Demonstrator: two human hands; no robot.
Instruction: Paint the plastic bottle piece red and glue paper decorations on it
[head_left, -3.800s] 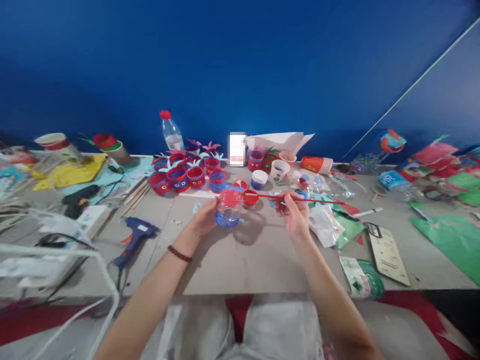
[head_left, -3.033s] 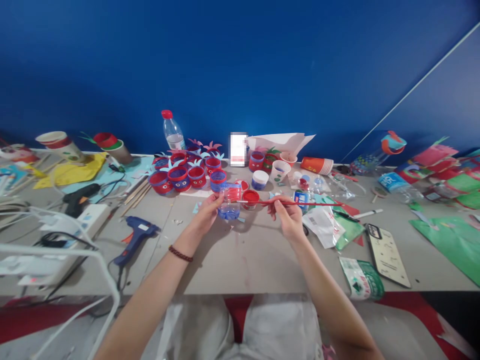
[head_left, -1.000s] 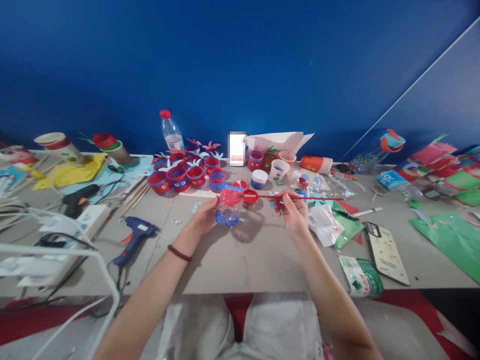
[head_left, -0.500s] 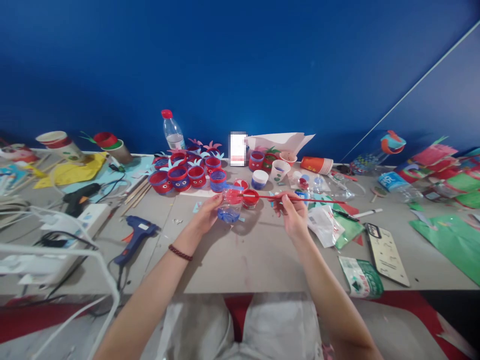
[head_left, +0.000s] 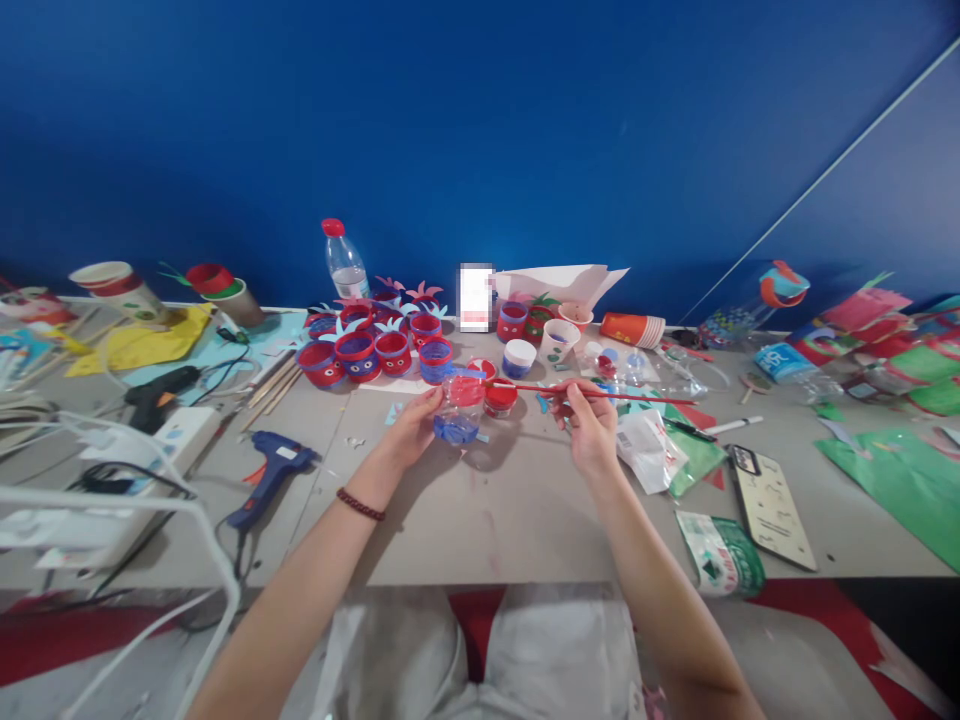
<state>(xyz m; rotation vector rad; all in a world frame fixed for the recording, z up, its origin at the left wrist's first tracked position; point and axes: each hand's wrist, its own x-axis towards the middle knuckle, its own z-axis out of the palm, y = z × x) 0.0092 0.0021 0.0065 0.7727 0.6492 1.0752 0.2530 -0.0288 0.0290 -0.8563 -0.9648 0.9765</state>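
Between the fingers of my left hand (head_left: 415,428) is a clear plastic bottle bottom (head_left: 459,410), painted blue near its base and red higher up. My right hand (head_left: 589,425) pinches a long red paintbrush (head_left: 525,387) by its handle. The brush points left, its tip at the upper, red part of the bottle piece; whether the bristles touch it I cannot tell. Just behind and right of the piece stands a small open pot of red paint (head_left: 500,397). A white-and-blue paint pot (head_left: 519,357) is a little farther back.
Several red-and-blue painted cups (head_left: 358,357) with eyes stand behind my left hand. A blue glue gun (head_left: 274,475) and a power strip (head_left: 142,490) with cables lie left. To the right are a phone (head_left: 772,508), a white packet (head_left: 651,450) and green paper (head_left: 896,480).
The brush tip has shifted slightly up on the bottle piece, with a small movement of my right hand. My left hand keeps its hold almost unmoved.
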